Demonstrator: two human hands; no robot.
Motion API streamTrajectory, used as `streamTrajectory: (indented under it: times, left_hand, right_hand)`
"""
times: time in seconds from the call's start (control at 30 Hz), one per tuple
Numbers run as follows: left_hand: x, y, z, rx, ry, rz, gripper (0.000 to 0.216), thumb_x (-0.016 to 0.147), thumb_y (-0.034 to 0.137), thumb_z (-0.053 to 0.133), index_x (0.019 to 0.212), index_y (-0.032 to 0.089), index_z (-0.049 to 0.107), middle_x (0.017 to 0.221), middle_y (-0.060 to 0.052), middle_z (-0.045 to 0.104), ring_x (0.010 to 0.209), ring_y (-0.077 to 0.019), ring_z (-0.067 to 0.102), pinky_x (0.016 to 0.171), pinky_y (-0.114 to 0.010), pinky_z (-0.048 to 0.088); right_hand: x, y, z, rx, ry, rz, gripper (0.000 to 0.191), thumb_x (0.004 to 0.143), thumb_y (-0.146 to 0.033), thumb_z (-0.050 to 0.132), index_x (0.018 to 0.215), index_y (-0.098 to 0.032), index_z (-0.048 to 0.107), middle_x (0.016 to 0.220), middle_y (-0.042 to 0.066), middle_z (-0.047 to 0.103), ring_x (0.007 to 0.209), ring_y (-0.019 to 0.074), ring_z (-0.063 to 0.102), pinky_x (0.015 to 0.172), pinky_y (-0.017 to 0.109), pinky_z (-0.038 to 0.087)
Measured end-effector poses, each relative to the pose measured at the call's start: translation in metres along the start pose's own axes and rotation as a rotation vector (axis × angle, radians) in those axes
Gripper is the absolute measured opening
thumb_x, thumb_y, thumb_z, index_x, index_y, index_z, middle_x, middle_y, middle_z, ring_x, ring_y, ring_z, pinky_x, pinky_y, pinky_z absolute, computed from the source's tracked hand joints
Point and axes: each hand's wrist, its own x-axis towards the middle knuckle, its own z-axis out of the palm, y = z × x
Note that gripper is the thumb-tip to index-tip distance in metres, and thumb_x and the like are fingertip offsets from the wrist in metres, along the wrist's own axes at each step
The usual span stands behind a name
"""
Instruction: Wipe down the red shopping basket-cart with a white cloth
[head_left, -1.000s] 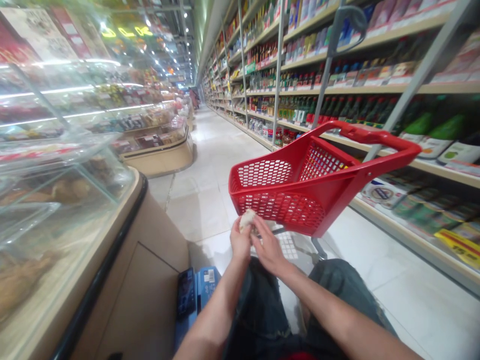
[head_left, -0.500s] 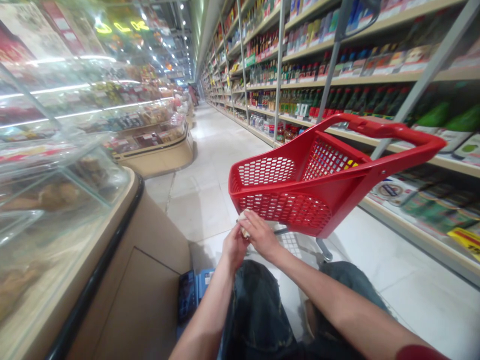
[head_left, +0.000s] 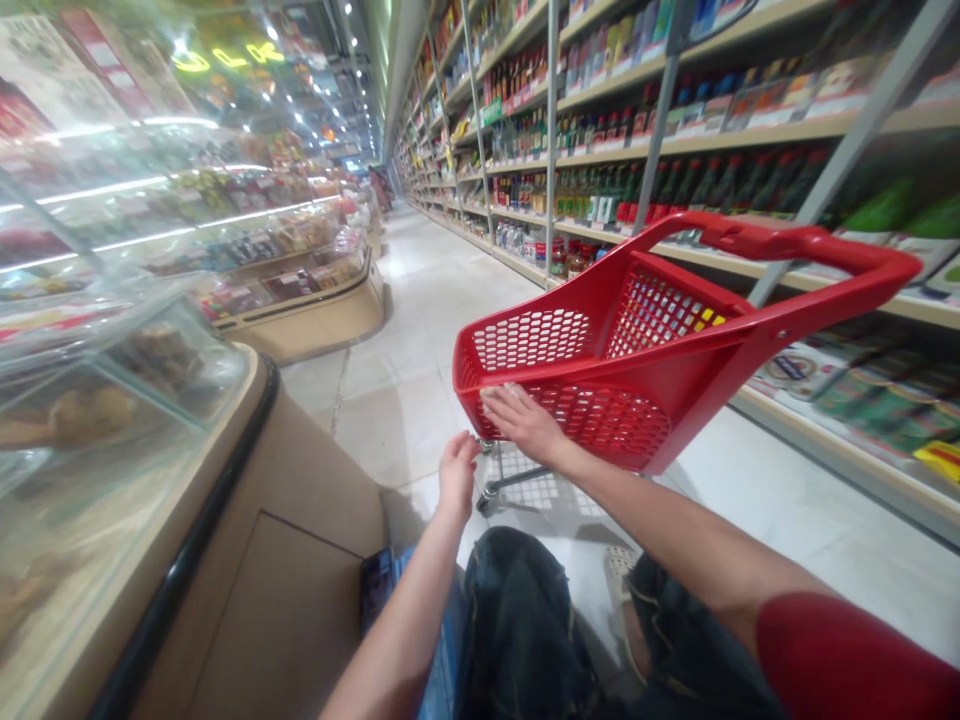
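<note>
My right hand (head_left: 523, 424) reaches over the near front side of a red plastic shopping cart (head_left: 600, 375). Its fingers are stretched out close together at the basket's upper edge; the palm side is hidden, so I cannot tell whether anything lies under it. Below and to the left, my left hand (head_left: 457, 475) hovers apart from the basket. Its fingers are loosely bent, with nothing visible between them. The whitish crumpled piece seen earlier cannot be clearly made out. The cart's perforated basket tapers toward the left, and its handle (head_left: 825, 245) rises at the right.
A beige display counter (head_left: 300, 480) with a black bumper rail stands close on the left. Shelves of bottles (head_left: 615, 195) line the right side. A front caster (head_left: 486, 495) shows below the basket. Bent knees (head_left: 525, 600) and a blue item (head_left: 442, 650) are below.
My hands have come apart. The right moved up and right against the basket, its fingers straightening; the left stayed low. The whitish crumpled piece between them no longer shows clearly.
</note>
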Motion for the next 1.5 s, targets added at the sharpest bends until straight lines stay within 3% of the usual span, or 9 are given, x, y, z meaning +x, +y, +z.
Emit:
streamTrajectory:
  times: [0.13, 0.2, 0.37, 0.43, 0.7, 0.8, 0.97, 1.23, 1.5]
  left_hand:
    - [0.002, -0.015, 0.008, 0.228, -0.095, 0.174, 0.028, 0.073, 0.017, 0.055, 0.1, 0.014, 0.059, 0.11, -0.011, 0.063, 0.1, -0.0188, 0.06, 0.091, -0.035, 0.042]
    - [0.003, -0.022, 0.012, 0.404, -0.12, 0.285, 0.033, 0.073, 0.015, 0.053, 0.105, 0.013, 0.057, 0.113, -0.012, 0.062, 0.104, -0.0198, 0.058, 0.095, -0.037, 0.04]
    - [0.008, -0.025, 0.017, 0.739, -0.085, 0.683, 0.047, 0.072, 0.011, 0.047, 0.119, 0.014, 0.048, 0.126, -0.011, 0.053, 0.12, -0.0204, 0.046, 0.104, -0.039, 0.033]
    - [0.008, -0.022, 0.021, 0.846, -0.07, 0.756, 0.051, 0.073, 0.011, 0.047, 0.123, 0.013, 0.044, 0.132, -0.014, 0.048, 0.125, -0.0218, 0.04, 0.106, -0.043, 0.03]
    - [-0.013, -0.028, 0.044, 1.219, -0.163, 0.76, 0.057, 0.076, 0.012, 0.044, 0.132, 0.012, 0.034, 0.143, -0.015, 0.032, 0.134, -0.0234, 0.026, 0.108, -0.052, 0.019]
    - [-0.016, -0.029, 0.051, 1.263, -0.179, 0.795, 0.058, 0.076, 0.013, 0.043, 0.133, 0.011, 0.033, 0.144, -0.015, 0.031, 0.134, -0.0234, 0.024, 0.108, -0.051, 0.019]
    - [-0.018, -0.023, 0.064, 1.269, -0.133, 0.904, 0.059, 0.076, 0.013, 0.043, 0.134, 0.01, 0.033, 0.144, -0.016, 0.03, 0.134, -0.0242, 0.023, 0.108, -0.051, 0.021]
    - [-0.034, -0.028, 0.082, 1.335, -0.197, 0.953, 0.059, 0.075, 0.011, 0.044, 0.133, 0.011, 0.033, 0.143, -0.016, 0.032, 0.134, -0.0242, 0.026, 0.107, -0.052, 0.021]
    - [-0.039, -0.02, 0.102, 1.331, -0.187, 0.967, 0.057, 0.077, 0.01, 0.041, 0.133, 0.008, 0.032, 0.143, -0.018, 0.031, 0.134, -0.0243, 0.024, 0.107, -0.053, 0.02]
  right_hand:
    - [-0.036, -0.002, 0.03, -0.111, -0.053, -0.046, 0.027, 0.085, -0.009, 0.048, 0.109, -0.012, 0.06, 0.124, 0.012, 0.055, 0.122, 0.0248, 0.043, 0.098, 0.05, 0.041]
    - [-0.045, -0.005, 0.029, -0.148, -0.001, -0.06, 0.025, 0.085, -0.01, 0.049, 0.107, -0.012, 0.061, 0.121, 0.012, 0.057, 0.121, 0.0247, 0.045, 0.097, 0.05, 0.042]
    - [-0.026, 0.003, -0.02, -0.176, 0.317, -0.039, 0.03, 0.088, -0.011, 0.043, 0.115, -0.014, 0.057, 0.127, 0.009, 0.054, 0.131, 0.0227, 0.029, 0.105, 0.05, 0.033]
    - [-0.018, 0.012, -0.033, -0.191, 0.374, -0.017, 0.031, 0.089, -0.011, 0.042, 0.115, -0.015, 0.056, 0.127, 0.009, 0.053, 0.133, 0.0222, 0.025, 0.106, 0.051, 0.031]
    - [-0.075, 0.016, 0.01, -0.23, 0.106, 0.006, 0.024, 0.084, -0.01, 0.049, 0.104, -0.012, 0.062, 0.121, 0.012, 0.058, 0.122, 0.0242, 0.044, 0.098, 0.051, 0.041]
    - [-0.08, 0.014, -0.005, -0.23, 0.171, 0.022, 0.026, 0.086, -0.011, 0.046, 0.108, -0.014, 0.061, 0.122, 0.01, 0.057, 0.125, 0.0238, 0.04, 0.1, 0.051, 0.039]
    - [-0.052, 0.031, -0.05, -0.241, 0.351, 0.085, 0.032, 0.09, -0.013, 0.04, 0.118, -0.016, 0.055, 0.129, 0.008, 0.052, 0.133, 0.0227, 0.025, 0.106, 0.053, 0.029]
    - [-0.102, 0.032, -0.022, -0.312, 0.146, 0.052, 0.026, 0.086, -0.009, 0.045, 0.105, -0.013, 0.062, 0.12, 0.01, 0.059, 0.122, 0.0253, 0.044, 0.096, 0.052, 0.042]
    - [-0.077, 0.054, -0.079, -0.275, 0.403, 0.18, 0.035, 0.089, -0.011, 0.04, 0.121, -0.016, 0.052, 0.13, 0.008, 0.051, 0.134, 0.0227, 0.023, 0.107, 0.053, 0.028]
